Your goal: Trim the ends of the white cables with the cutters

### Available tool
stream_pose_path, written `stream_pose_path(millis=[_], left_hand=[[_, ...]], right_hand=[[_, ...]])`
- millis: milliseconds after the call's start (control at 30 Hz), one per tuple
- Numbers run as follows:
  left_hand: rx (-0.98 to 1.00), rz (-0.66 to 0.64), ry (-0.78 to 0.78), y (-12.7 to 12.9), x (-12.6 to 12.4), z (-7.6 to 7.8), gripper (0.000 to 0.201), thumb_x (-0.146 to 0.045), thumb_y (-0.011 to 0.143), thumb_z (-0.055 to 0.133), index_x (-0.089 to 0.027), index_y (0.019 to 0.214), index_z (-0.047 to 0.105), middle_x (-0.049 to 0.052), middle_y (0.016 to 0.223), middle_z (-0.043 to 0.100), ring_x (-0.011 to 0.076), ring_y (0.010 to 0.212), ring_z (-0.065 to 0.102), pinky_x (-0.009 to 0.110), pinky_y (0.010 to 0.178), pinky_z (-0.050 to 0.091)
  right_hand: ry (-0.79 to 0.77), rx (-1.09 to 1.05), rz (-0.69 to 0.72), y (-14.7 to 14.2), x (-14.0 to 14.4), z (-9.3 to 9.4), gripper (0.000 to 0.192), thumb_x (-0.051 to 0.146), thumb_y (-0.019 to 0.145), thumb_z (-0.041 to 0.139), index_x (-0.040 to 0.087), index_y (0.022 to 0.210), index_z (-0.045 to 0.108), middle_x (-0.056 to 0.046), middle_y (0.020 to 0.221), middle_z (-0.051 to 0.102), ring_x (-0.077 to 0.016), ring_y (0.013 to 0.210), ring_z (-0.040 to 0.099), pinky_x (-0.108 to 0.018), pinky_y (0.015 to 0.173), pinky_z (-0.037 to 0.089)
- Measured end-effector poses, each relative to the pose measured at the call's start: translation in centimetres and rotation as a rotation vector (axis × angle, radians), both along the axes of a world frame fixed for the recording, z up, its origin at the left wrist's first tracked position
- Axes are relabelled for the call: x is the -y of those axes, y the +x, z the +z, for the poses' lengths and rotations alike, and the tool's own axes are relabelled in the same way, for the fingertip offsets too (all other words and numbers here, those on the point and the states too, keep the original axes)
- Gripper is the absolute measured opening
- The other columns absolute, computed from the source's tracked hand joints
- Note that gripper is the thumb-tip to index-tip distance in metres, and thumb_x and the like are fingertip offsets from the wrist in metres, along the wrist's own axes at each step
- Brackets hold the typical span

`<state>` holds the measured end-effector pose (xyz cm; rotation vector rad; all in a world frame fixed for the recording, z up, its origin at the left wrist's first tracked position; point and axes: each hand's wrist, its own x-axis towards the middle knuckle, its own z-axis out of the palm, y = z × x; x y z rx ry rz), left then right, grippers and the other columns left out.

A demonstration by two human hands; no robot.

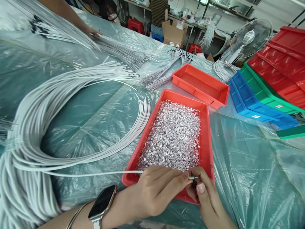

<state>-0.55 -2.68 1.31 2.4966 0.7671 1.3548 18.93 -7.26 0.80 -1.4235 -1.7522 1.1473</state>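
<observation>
Pinching one white cable (95,173) near its tip at the bottom of the frame, my left hand (154,190) held it while my right hand (207,200) gripped a small foil piece; the big cable coil (35,133) at left looked mostly unprocessed, the red tray (207,140) of foil pieces (173,136) full.

Single view, head-worn camera, looking forward and steeply down across the table (250,178). Close range: hands at the bottom edge, red tray (206,140) just beyond, centre frame. Far edge takes in the room's back wall benches; wide lens bends the edges.
</observation>
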Motion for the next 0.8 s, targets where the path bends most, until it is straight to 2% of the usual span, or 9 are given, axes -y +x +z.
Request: stream_pose_path(millis=[100, 200, 367, 500, 633, 800], left_hand=[[-0.043, -0.008, -0.015, 0.0, -0.1, 0.8, 0.024, -0.012, 0.103, 0.035, -0.011, 0.095, 0.058, 0.005, 0.081, 0.074, 0.0132, 0.067, 0.069, 0.025, 0.055, 0.053], [-0.038, -0.012, 0.066, 0.0, -0.3, 1.2, 0.029, -0.009, 0.102, 0.032, -0.009, 0.092, 0.060, 0.007, 0.077, 0.074, 0.0142, 0.064, 0.070, 0.025, 0.052, 0.054], [-0.038, 0.005, 0.199, 0.3, -0.3, 0.6, 0.033, -0.004, 0.097, 0.031, -0.005, 0.089, 0.063, 0.011, 0.075, 0.075, 0.0157, 0.061, 0.070, 0.025, 0.049, 0.056], [-0.062, 0.071, 0.344, 0.6, -0.1, 0.1, 0.027, -0.005, 0.095, 0.040, -0.001, 0.086, 0.066, 0.012, 0.076, 0.076, 0.0172, 0.065, 0.072, 0.024, 0.046, 0.055], [-0.135, 0.158, 0.412, 0.8, 0.4, -0.1, 0.025, -0.007, 0.096, 0.044, -0.003, 0.087, 0.067, 0.008, 0.074, 0.076, 0.0150, 0.060, 0.071, 0.023, 0.049, 0.055], [-0.250, 0.182, 0.380, 0.6, 1.5, -0.2, 0.026, -0.012, 0.098, 0.044, -0.005, 0.095, 0.069, 0.007, 0.082, 0.077, 0.0168, 0.076, 0.073, 0.024, 0.058, 0.058]], right_hand=[[-0.004, -0.002, -0.001, 0.0, 0.0, 0.2, 0.045, 0.053, 0.101, 0.027, 0.023, 0.108, 0.061, -0.003, 0.071, 0.057, -0.0195, 0.062, 0.054, -0.026, 0.053, 0.045], [-0.034, -0.009, -0.031, -0.2, 0.0, 0.6, 0.046, 0.055, 0.100, 0.029, 0.023, 0.105, 0.062, -0.004, 0.075, 0.059, -0.0192, 0.062, 0.054, -0.027, 0.054, 0.046], [-0.114, -0.046, -0.061, -0.5, 0.1, 1.0, 0.050, 0.060, 0.098, 0.031, 0.022, 0.105, 0.063, -0.005, 0.076, 0.057, -0.0199, 0.065, 0.053, -0.026, 0.052, 0.045], [-0.181, -0.164, -0.055, -0.4, 0.0, 0.8, 0.045, 0.060, 0.096, 0.040, 0.022, 0.101, 0.063, -0.002, 0.069, 0.050, -0.0179, 0.061, 0.048, -0.025, 0.049, 0.040], [-0.351, -0.334, -0.118, -0.8, -0.3, 1.5, 0.041, 0.062, 0.090, 0.052, 0.022, 0.094, 0.059, 0.004, 0.061, 0.038, -0.0128, 0.050, 0.035, -0.024, 0.045, 0.031], [-0.600, -0.482, -0.157, -1.9, -0.6, 2.9, 0.052, 0.074, 0.080, 0.057, 0.022, 0.083, 0.054, 0.008, 0.055, 0.032, -0.0081, 0.046, 0.025, -0.023, 0.045, 0.024]])
